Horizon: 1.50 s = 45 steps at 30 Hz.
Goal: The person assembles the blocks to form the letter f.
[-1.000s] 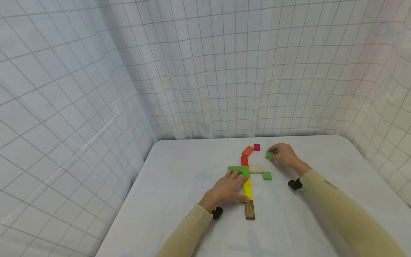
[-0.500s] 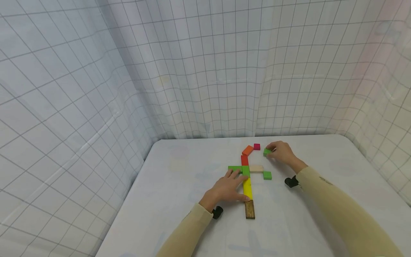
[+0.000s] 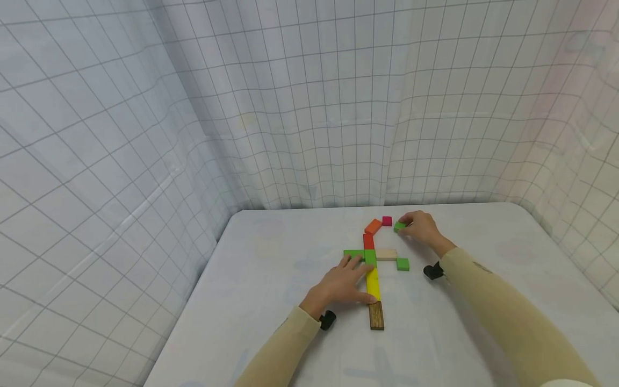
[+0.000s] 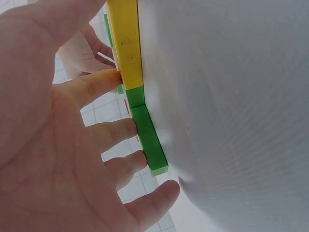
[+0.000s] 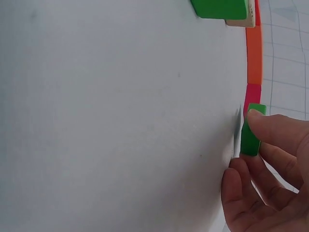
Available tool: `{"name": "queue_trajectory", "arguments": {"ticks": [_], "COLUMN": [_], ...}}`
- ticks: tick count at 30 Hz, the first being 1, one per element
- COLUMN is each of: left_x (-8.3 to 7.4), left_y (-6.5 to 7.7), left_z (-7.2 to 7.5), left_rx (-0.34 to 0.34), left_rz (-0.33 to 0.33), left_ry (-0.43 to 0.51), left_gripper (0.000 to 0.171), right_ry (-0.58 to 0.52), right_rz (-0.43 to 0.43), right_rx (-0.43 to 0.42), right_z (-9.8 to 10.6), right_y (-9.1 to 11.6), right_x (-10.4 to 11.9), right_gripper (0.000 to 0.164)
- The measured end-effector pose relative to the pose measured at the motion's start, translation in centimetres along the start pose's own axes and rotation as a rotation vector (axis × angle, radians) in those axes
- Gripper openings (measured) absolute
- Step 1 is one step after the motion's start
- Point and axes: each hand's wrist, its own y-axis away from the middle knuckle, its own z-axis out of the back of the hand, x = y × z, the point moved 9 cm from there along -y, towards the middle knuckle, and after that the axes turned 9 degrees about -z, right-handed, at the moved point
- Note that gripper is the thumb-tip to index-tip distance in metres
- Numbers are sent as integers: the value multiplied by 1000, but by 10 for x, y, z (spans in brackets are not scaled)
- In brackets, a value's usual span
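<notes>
Between thumb and fingers, my right hand (image 3: pixel 422 227) pinches a small green block (image 5: pixel 252 135), just right of a small crimson block (image 3: pixel 387 221). My left hand (image 3: pixel 340 282) lies with fingers spread; its fingertips touch the yellow block (image 3: pixel 373 284) and the long green block (image 4: pixel 148 137). A second green piece (image 3: pixel 369 258) joins these two. Upward from it run a red block (image 3: pixel 368 241) and a tilted orange block (image 3: pixel 373 226), then the crimson one. A pale wooden block (image 3: pixel 386 255) lies to the right, its corner meeting another green square block (image 3: pixel 403 264).
A dark brown wooden block (image 3: pixel 376 315) lies at the near end of the yellow block. All the blocks lie on a white-covered table (image 3: pixel 271 242). White gridded curtains (image 3: pixel 314 107) stand behind it and on both sides.
My right hand has moved left and slightly away from me with the small green block, closer to the crimson block. The left hand has stayed in place.
</notes>
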Motion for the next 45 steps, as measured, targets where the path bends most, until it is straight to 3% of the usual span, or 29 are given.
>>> {"name": "queue_trajectory", "arguments": {"ticks": [28, 45], "left_x": [0, -2], "left_y": [0, 1], "left_z": [1, 2], "left_rx": [-7, -1], "left_rz": [2, 12], "left_ry": [-18, -3], "left_gripper": [84, 83], "right_ry": [12, 19], "right_rz": [-82, -71], "right_rx": [-81, -93], "right_z": [-1, -2], "right_y": [-12, -13], "right_x": [-5, -6], "right_gripper": [34, 35]}}
